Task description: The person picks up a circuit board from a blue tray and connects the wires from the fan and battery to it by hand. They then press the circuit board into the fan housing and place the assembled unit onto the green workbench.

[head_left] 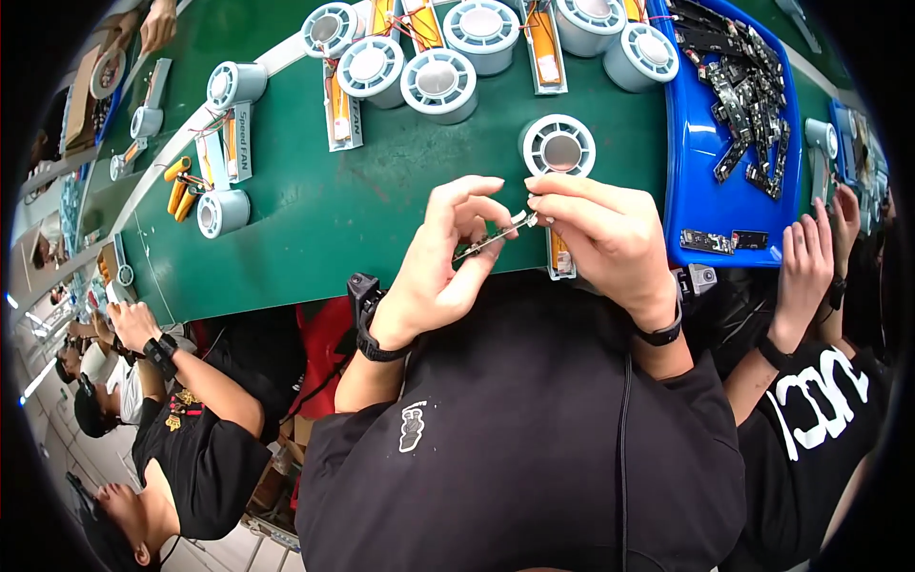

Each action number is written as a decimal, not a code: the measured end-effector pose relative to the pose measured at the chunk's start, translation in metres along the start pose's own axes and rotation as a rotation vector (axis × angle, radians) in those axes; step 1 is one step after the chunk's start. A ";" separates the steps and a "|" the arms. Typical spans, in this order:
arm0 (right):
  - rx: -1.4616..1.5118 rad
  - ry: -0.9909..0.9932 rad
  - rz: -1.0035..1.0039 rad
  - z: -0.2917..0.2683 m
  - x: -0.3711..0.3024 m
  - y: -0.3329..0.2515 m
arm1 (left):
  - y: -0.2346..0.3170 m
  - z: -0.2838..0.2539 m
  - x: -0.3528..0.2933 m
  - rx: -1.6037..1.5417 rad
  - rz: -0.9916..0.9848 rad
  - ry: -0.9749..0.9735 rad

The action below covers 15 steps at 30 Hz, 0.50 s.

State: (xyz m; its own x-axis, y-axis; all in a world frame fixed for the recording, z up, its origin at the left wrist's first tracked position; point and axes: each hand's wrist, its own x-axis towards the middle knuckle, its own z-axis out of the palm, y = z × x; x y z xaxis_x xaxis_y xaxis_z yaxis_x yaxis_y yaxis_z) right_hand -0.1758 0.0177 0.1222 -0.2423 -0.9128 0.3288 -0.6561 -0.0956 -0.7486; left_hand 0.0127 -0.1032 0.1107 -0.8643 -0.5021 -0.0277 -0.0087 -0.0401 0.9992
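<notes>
Above the near edge of the green table, my left hand [440, 257] is closed on a narrow circuit board [478, 246], pinched between thumb and fingers. My right hand [610, 234] meets it at the board's far end, thumb and fingertips pressed together on a small white connector [523, 220]. Whether the connector is seated on the board is too small to tell. Just beyond my right fingers a light-blue round fan head [559, 151] rests on the table. Its open handle with an orange battery [560, 257] shows partly below my right hand, the rest hidden.
A blue tray [675, 181] of black circuit boards stands at the right. Several fan heads [438, 81] with open handles line the far side; more fan parts [225, 212] lie at the left. Co-workers' hands [805, 267] are at both sides of the green table [315, 219].
</notes>
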 end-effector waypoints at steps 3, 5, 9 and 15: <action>0.117 -0.018 0.100 0.001 -0.001 -0.003 | 0.007 0.001 0.005 -0.003 -0.065 -0.146; 0.257 -0.060 0.298 -0.001 -0.003 -0.008 | 0.006 0.005 0.005 -0.121 -0.072 -0.197; 0.246 0.184 0.116 0.009 -0.002 -0.001 | 0.006 0.005 0.012 -0.142 -0.069 -0.174; 0.048 0.232 0.052 0.013 0.003 -0.005 | 0.004 0.007 0.015 -0.184 -0.100 -0.108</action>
State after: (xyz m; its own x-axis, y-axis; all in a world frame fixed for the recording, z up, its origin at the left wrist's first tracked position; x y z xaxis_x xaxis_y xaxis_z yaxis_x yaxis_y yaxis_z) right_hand -0.1641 0.0105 0.1197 -0.4360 -0.8017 0.4089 -0.6052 -0.0751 -0.7926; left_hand -0.0032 -0.1049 0.1146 -0.9126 -0.3928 -0.1132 -0.0140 -0.2468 0.9690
